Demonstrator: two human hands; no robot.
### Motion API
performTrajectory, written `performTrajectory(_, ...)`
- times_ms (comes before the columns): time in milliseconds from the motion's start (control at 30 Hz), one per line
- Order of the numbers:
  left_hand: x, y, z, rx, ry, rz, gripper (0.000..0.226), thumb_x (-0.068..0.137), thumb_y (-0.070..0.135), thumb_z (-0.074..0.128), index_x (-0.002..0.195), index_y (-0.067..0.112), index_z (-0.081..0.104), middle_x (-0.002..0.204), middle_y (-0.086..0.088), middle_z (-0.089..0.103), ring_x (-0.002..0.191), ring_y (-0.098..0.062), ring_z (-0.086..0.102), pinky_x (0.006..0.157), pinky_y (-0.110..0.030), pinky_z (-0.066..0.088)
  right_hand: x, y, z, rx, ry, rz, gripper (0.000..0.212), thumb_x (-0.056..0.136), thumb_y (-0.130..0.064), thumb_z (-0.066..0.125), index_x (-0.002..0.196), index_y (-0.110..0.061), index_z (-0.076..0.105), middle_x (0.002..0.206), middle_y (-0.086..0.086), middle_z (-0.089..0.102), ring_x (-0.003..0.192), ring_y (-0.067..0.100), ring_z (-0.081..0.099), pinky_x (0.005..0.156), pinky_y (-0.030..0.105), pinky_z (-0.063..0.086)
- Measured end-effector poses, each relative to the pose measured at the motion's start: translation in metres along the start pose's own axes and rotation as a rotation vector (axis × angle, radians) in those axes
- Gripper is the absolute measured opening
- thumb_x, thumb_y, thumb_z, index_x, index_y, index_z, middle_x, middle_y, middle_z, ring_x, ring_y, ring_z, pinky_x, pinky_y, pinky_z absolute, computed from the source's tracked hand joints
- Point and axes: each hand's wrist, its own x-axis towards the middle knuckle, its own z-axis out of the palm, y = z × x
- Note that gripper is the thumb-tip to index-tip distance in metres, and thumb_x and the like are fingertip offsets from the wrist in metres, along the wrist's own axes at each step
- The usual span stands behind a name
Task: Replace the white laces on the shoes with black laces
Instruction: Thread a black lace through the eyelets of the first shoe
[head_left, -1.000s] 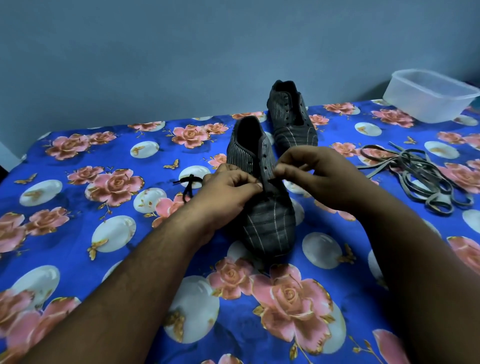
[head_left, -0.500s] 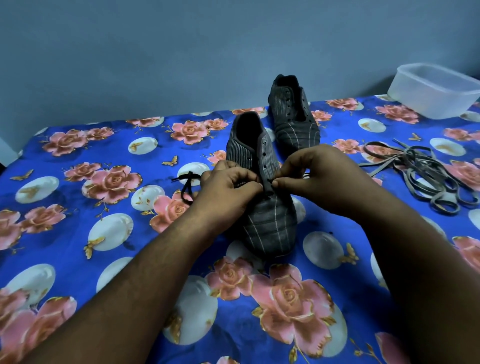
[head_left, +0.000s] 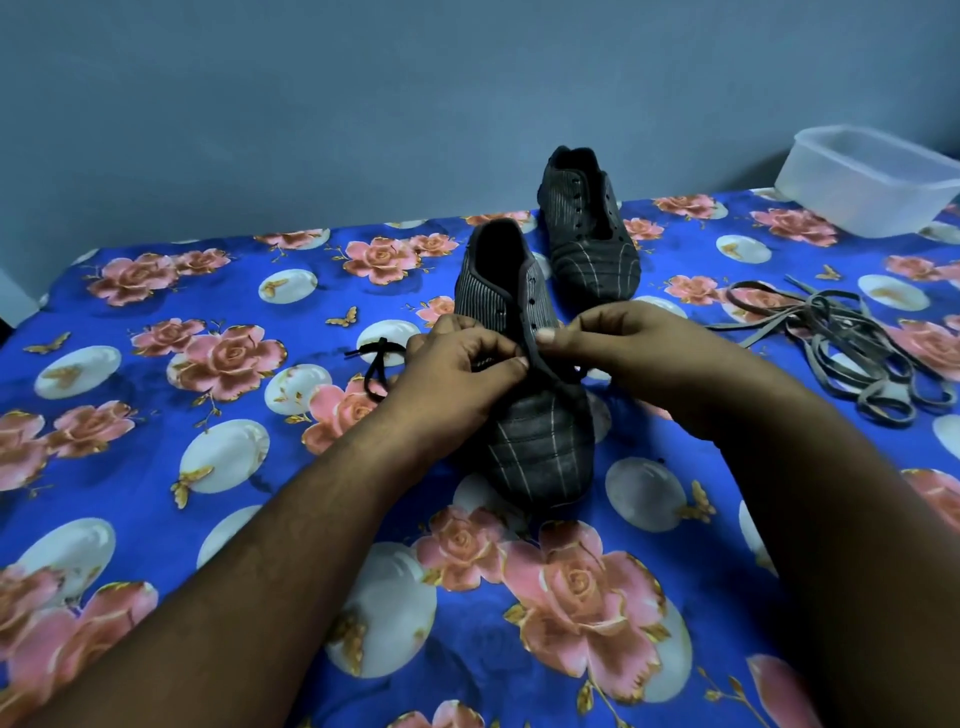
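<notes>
Both shoes are stripped of old laces, which lie piled (head_left: 852, 353) well right of the near shoe (head_left: 524, 379). The left hand (head_left: 457, 374) and right hand (head_left: 623, 353) pinch the black lace (head_left: 376, 366) at its lowest eyelets; the far shoe (head_left: 587, 228) behind it is unlaced.

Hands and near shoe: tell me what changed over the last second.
Little changed. Both hands, left hand and right hand, keep pinching at the eyelets of the near shoe, fingertips close together; nothing was taken up or let go. The black lace end still trails left of the shoe. The far shoe, loose laces and plastic tub lie as before.
</notes>
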Motion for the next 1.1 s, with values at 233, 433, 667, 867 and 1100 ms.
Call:
performTrajectory(233, 0.0, 0.0, 0.001, 0.007, 0.019, 0.012, 0.004, 0.09, 0.024, 0.072, 0.094, 0.024, 0.074, 0.113, -0.001, 0.052, 0.122, -0.024, 0.047, 0.109, -0.041, 0.038, 0.0, 0.0, 0.003, -0.003, 0.036, 0.008, 0.041, 0.081, -0.049, 0.077, 0.08, -0.008, 0.073, 0.062, 0.018, 0.057, 0.056, 0.017, 0.041, 0.052, 0.027, 0.032)
performTrajectory(433, 0.0, -0.001, 0.003, 0.069, 0.056, 0.014, 0.006, 0.089, 0.029, 0.07, 0.094, 0.029, 0.073, 0.109, 0.006, 0.051, 0.12, -0.022, 0.043, 0.108, -0.037, 0.036, 0.001, 0.0, 0.003, 0.136, 0.056, 0.045, 0.02, 0.088, -0.029, 0.076, 0.072, -0.018, 0.072, 0.06, 0.009, 0.046, 0.038, 0.007, 0.03, 0.035, 0.017, 0.022)
performTrajectory(667, 0.0, -0.003, 0.004, 0.094, 0.068, 0.013, 0.009, 0.09, 0.036, 0.068, 0.088, 0.044, 0.064, 0.112, 0.01, 0.05, 0.119, -0.015, 0.037, 0.111, -0.041, 0.03, 0.001, 0.003, 0.001, 0.088, 0.076, -0.154, 0.008, 0.09, -0.009, 0.074, 0.082, -0.008, 0.072, 0.049, -0.013, 0.06, 0.037, -0.005, 0.047, 0.039, 0.004, 0.033)
performTrajectory(867, 0.002, -0.004, 0.001, 0.171, 0.072, 0.073, 0.01, 0.09, 0.035, 0.07, 0.086, 0.04, 0.063, 0.114, 0.005, 0.051, 0.116, -0.019, 0.039, 0.1, -0.031, 0.032, 0.004, 0.005, -0.007, -0.142, 0.056, -0.286, 0.008, 0.089, -0.015, 0.077, 0.083, -0.019, 0.074, 0.077, -0.012, 0.073, 0.071, -0.004, 0.063, 0.069, 0.009, 0.046)
performTrajectory(1100, 0.001, -0.007, 0.003, 0.302, 0.133, 0.165, 0.012, 0.081, 0.052, 0.056, 0.082, 0.041, 0.061, 0.107, 0.013, 0.048, 0.106, -0.013, 0.035, 0.092, -0.038, 0.031, 0.005, 0.003, -0.009, -0.442, 0.166, -0.487, 0.004, 0.088, -0.021, 0.078, 0.086, -0.022, 0.075, 0.077, -0.025, 0.067, 0.08, -0.016, 0.06, 0.073, 0.003, 0.039)
